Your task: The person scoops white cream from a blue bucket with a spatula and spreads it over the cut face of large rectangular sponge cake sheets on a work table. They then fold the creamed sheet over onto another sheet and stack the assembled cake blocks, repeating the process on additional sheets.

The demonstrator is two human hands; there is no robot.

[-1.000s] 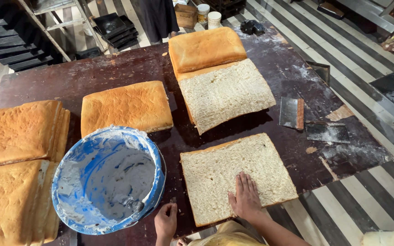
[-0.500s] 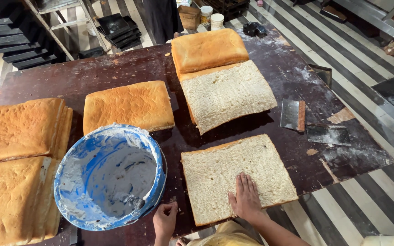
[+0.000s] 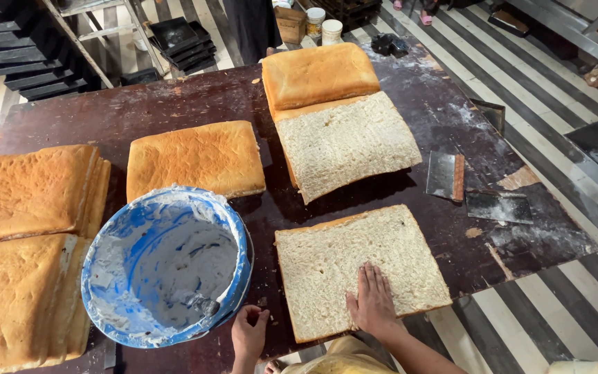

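Right hand (image 3: 374, 305) is pressed flat on the cut sponge slab (image 3: 358, 266), fingers (image 3: 368, 277) spread open and gripping nothing, palm down near the slab's 6 o'clock edge. The slab lies crumb side up on the dark bench (image 3: 174, 104), at about 5 o'clock from the bench's middle.

Left hand (image 3: 249, 332) sits at the near bench edge, just at 5 o'clock of the blue bucket (image 3: 167, 266). Its fingers are curled in loosely; can't tell if they're pinching anything or just resting on the edge. Looks like it's close to the bucket's rim but not clearly touching it.

The bucket is smeared inside with white cream and is just beside the slab, at its 9 o'clock.

Other stuff around:
- a whole golden sponge (image 3: 195, 159) at 12 o'clock of the bucket
- a stack of sponges (image 3: 29, 187) at the bench's 9 o'clock, and another stack (image 3: 15, 305) at 7 o'clock
- a second cut slab (image 3: 347, 142) at 12 o'clock of the first one, leaning on a crusty sponge (image 3: 316, 73) behind it
- two metal scrapers (image 3: 446, 176) (image 3: 498, 206) at 3 o'clock, lying on a floury patch of bench
- black trays (image 3: 181, 38) on the striped floor (image 3: 562, 90) at 11 o'clock
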